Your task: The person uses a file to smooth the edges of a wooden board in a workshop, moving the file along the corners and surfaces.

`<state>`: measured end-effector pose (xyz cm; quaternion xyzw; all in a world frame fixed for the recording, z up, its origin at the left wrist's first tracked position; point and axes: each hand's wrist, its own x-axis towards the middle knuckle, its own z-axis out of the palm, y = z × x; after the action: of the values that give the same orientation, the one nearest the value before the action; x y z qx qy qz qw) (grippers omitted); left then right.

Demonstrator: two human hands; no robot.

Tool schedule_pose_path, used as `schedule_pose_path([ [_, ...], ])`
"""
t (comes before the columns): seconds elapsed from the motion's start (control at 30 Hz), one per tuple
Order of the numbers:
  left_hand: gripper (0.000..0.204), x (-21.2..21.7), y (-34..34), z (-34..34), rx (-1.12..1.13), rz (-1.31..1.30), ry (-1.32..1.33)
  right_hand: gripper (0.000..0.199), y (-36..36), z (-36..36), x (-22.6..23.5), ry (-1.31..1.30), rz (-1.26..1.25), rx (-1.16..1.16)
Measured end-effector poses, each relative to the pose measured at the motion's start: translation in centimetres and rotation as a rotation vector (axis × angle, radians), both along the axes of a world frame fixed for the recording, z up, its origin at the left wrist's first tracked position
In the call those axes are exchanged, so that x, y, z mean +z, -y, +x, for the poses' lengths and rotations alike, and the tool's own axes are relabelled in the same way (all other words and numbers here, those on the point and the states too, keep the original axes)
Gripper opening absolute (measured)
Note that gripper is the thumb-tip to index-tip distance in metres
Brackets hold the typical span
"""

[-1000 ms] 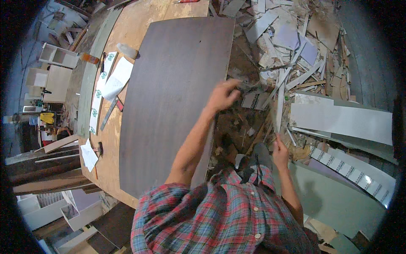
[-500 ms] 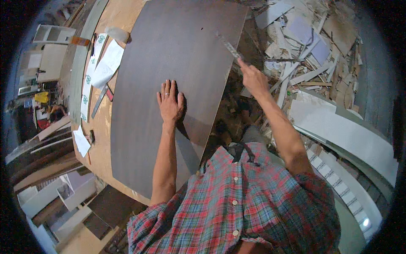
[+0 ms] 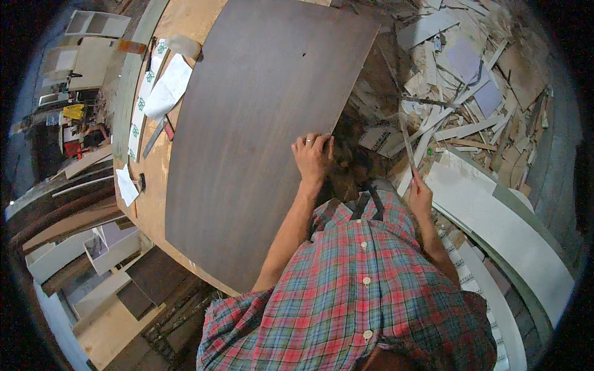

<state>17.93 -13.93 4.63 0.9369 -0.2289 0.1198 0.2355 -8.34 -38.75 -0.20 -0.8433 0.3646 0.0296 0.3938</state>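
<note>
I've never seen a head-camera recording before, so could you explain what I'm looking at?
There is no machine here: these are a person's own bare hands. A wide fisheye camera on their head looks down, so straight edges bend near the rim. A large dark panel lies on a wooden table, with white paper to its left. The left hand is at the panel's right edge. The right hand holds a long, thin strip-like piece; I can't tell exactly what it is. Scraps are heaped beyond.
</note>
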Motion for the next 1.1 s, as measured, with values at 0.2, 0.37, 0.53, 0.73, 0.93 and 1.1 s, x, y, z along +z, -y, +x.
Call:
schedule_pose_path([
  [0.2, 0.012, 0.2, 1.5, -1.0, 0.186, 0.043, -0.088, 0.041, 2.3, 9.4, 2.0, 0.354, 0.079, 0.187],
  [0.37, 0.012, 1.5, 1.7, -1.3, 0.184, -0.020, -0.012, 0.041, 1.5, 12.4, 3.7, 0.361, 0.133, 0.278],
  [0.53, 0.015, 0.6, 2.2, -1.5, 0.218, 0.112, -0.037, 0.041, 1.5, 11.7, 3.8, 0.382, 0.191, 0.304],
  [0.73, 0.013, 1.1, 2.9, -1.0, 0.214, 0.190, -0.129, 0.040, 2.1, 11.4, 3.0, 0.583, 0.089, 0.397],
  [0.93, 0.013, 1.2, -1.2, -5.8, 0.170, 0.039, -0.288, 0.048, 0.5, 12.1, 4.1, 0.474, -0.164, 0.739],
  [1.1, 0.012, 2.3, -9.2, -10.8, 0.423, -0.047, -0.333, 0.055, -3.0, 12.9, 4.5, 0.375, -0.411, 1.002],
])
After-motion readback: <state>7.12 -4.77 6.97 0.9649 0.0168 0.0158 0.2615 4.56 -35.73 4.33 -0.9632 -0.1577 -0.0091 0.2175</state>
